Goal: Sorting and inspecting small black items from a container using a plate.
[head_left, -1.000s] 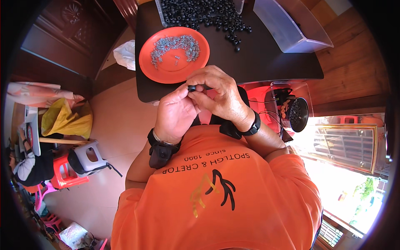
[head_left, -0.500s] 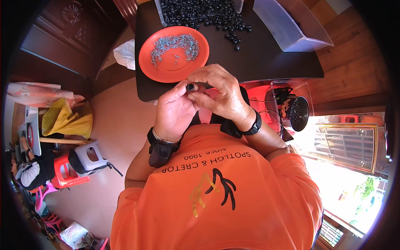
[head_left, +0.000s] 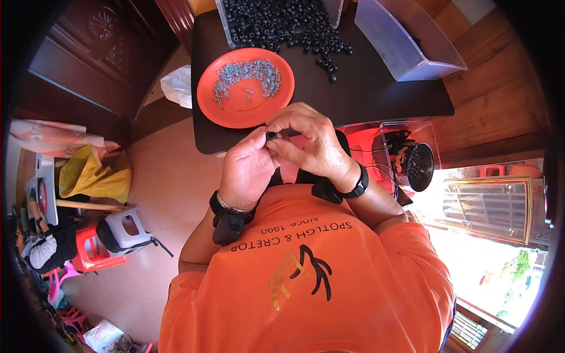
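Nearby, orange plate [head_left: 235,109] of screws [head_left: 247,76], black beads [head_left: 276,23], clear bin [head_left: 406,44].

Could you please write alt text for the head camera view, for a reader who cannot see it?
Both hands, left hand and right hand, pinch a small black part together at the edge of a dark table. Beyond them sit an orange plate of small metal screws and a clear tray of black parts.

Part: small black round piece [head_left: 271,136], pinched between the fingertips of both hands.
Pose: too small to tell.
Place: above the near edge of the dark table [head_left: 376,88], just beside the orange plate [head_left: 235,112].
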The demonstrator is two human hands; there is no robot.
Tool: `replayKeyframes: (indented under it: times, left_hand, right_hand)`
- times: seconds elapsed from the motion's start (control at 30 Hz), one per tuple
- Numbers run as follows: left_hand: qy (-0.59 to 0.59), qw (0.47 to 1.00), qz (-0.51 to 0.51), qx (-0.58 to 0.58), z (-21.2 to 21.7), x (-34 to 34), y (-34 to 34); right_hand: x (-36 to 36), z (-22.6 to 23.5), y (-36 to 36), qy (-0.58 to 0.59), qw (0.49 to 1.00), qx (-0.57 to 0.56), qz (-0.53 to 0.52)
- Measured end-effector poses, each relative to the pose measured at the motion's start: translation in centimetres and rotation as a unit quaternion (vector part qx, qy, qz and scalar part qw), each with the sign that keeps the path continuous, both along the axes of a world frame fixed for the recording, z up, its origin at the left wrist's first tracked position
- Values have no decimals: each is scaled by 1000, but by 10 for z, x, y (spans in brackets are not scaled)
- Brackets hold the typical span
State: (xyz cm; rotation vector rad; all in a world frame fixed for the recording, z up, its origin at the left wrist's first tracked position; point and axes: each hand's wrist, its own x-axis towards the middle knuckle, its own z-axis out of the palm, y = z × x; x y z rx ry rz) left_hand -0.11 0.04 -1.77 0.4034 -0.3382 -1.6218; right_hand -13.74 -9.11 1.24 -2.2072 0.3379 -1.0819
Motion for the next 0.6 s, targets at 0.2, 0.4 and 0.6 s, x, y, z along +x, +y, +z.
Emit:
replayKeyframes:
  times: [0.2,0.4,0.6]
  left_hand:
    - [0,1000,19,-6,-2,10,7]
    - [-29,997,73,10,-8,28,15]
    - [-25,995,85,43,-6,35,21]
  right_hand:
    - [7,16,-5,72,996,33,32]
    - [36,28,-58,130,991,-26,-22]
    - [78,7,-93,263,956,-126,-16]
